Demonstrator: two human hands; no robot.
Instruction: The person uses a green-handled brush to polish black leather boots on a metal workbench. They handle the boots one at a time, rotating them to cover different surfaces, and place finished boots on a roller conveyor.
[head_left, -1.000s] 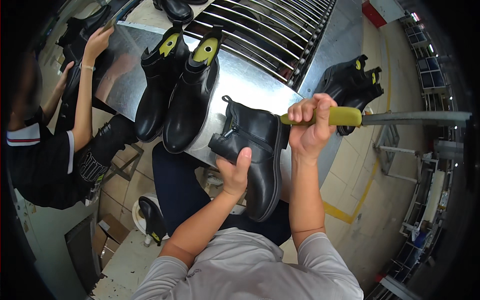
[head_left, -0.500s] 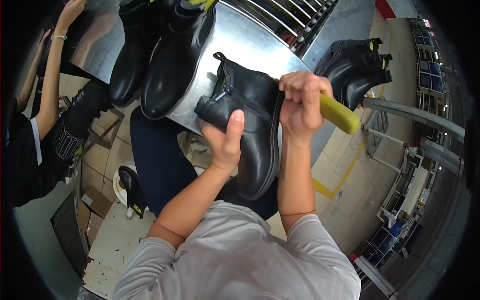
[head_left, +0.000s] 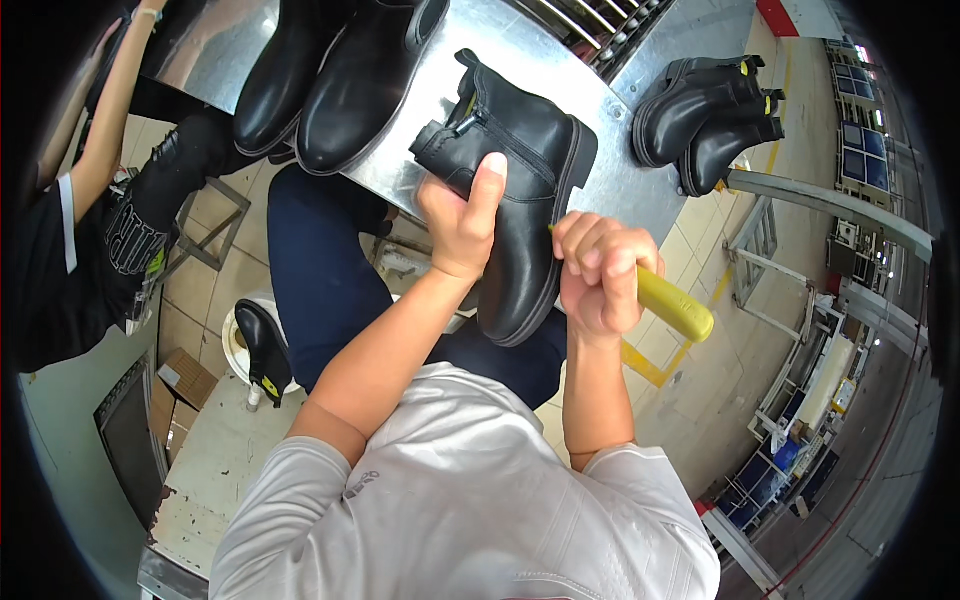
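A black leather ankle boot (head_left: 520,200) with a side zip is tilted in front of me, its toe toward my lap and its sole facing right. My left hand (head_left: 462,220) is closed round the boot's open shaft, the thumb lying on the outside leather. At the sole's edge, beside the forefoot, my right hand (head_left: 605,270) makes a fist round a tool with a thick yellow handle (head_left: 676,305). The handle sticks out to the lower right. Fingers hide the tool's working end, so its kind does not show.
On the metal table (head_left: 425,100), a pair of black boots (head_left: 345,110) stands at the left. More boots (head_left: 710,115) lean together at the right, near a roller conveyor (head_left: 600,30). Another person's arm (head_left: 105,140) reaches in at far left. One boot (head_left: 262,345) sits low by a white stand.
My right fist and the yellow-handled tool have moved down along the sole, from near the heel to the forefoot. The boot has shifted slightly upward and turned, showing more of its heel.
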